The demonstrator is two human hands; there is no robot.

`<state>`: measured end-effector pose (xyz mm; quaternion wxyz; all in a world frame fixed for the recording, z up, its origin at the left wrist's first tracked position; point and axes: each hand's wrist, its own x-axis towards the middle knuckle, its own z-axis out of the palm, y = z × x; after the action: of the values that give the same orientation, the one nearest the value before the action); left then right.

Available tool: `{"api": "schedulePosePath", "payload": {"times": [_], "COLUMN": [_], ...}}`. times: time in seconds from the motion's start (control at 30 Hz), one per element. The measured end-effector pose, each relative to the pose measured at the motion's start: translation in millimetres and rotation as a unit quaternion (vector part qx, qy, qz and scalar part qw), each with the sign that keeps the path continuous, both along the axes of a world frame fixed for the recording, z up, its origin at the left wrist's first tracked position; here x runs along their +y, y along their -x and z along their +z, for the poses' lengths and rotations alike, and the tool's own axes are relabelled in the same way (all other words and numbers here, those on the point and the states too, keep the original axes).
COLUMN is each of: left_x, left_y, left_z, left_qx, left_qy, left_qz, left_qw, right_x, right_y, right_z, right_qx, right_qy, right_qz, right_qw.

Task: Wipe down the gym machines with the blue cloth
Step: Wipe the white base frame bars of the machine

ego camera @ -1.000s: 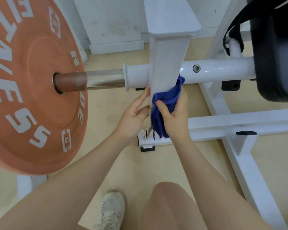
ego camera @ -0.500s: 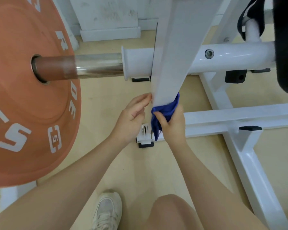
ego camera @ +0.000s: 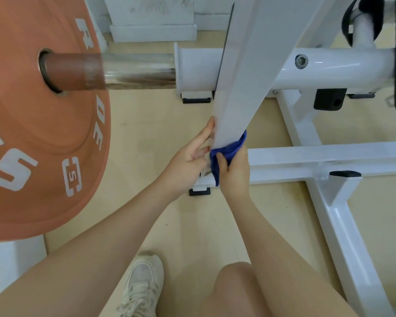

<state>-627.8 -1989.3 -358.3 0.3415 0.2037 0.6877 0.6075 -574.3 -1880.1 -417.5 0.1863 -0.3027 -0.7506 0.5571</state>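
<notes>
The right hand holds the blue cloth in its grip against the white upright post, low down. The left hand, fingers relaxed, touches the post's other side. An orange weight plate on its steel sleeve crowds the left; a white floor frame lies behind.

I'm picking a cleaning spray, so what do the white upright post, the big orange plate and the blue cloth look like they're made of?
White upright post: looks like metal box tube with a smooth white painted or powder coat; flat faces, crisp edges.
Orange plate: probably rubber, matte, with white lettering; no glare.
Blue cloth: soft, fuzzy fabric, possibly microfibre; it bunches in the right hand.
</notes>
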Motion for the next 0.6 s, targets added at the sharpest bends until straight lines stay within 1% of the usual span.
{"api": "schedulePosePath", "payload": {"times": [0.03,0.1,0.13,0.17,0.23,0.3,0.33,0.37,0.43,0.47,0.5,0.53,0.57,0.6], "left_x": [1.5,0.9,-1.0,-3.2,-7.6,-11.3,-14.0,-17.1,-22.0,-24.7,-27.6,-30.0,-31.7,-32.8], "left_y": [-2.2,-8.2,-8.5,-7.7,-5.2,0.0,1.8,2.3,1.1,0.3,-0.2,-0.3,0.2,1.2], "left_z": [3.3,10.7,16.5,23.9,40.1,52.7,57.4,61.3,67.0,69.6,71.6,73.2,74.5,75.5], "left_qx": [-0.004,-0.019,-0.027,-0.03,-0.018,0.012,0.024,0.032,0.035,0.035,0.034,0.033,0.034,0.036], "left_qy": [-0.007,-0.008,-0.001,0.008,0.045,0.086,0.095,0.101,0.102,0.103,0.1,0.091,0.082,0.076], "left_qz": [0.001,0.007,0.015,0.019,0.019,0.021,0.023,0.027,0.048,0.06,0.069,0.077,0.084,0.098], "left_qw": [1.0,1.0,1.0,0.999,0.999,0.996,0.995,0.994,0.993,0.992,0.992,0.992,0.992,0.992], "right_x": [-1.4,2.6,5.7,8.4,11.4,14.1,14.5,13.9,10.4,7.6,4.9,4.7,5.9,8.7], "right_y": [-1.2,-6.3,-5.2,-3.0,-3.6,-15.4,-22.7,-31.4,-41.8,-42.9,-40.3,-33.0,-22.3,-10.5], "right_z": [-7.0,-15.5,-12.0,-1.7,29.7,69.3,89.2,109.9,136.5,143.2,148.9,149.8,145.1,138.8], "right_qx": [-0.04,-0.148,-0.176,-0.179,-0.143,-0.09,-0.055,-0.018,0.061,0.09,0.106,0.115,0.127,0.11], "right_qy": [0.032,0.08,0.084,0.07,-0.028,-0.134,-0.165,-0.172,-0.152,-0.199,-0.313,-0.456,-0.588,-0.687], "right_qz": [0.015,0.042,0.03,0.017,0.015,0.035,0.045,0.054,0.078,0.095,0.109,0.124,0.134,0.145], "right_qw": [0.999,0.985,0.98,0.981,0.989,0.986,0.984,0.983,0.983,0.971,0.937,0.874,0.787,0.704]}}
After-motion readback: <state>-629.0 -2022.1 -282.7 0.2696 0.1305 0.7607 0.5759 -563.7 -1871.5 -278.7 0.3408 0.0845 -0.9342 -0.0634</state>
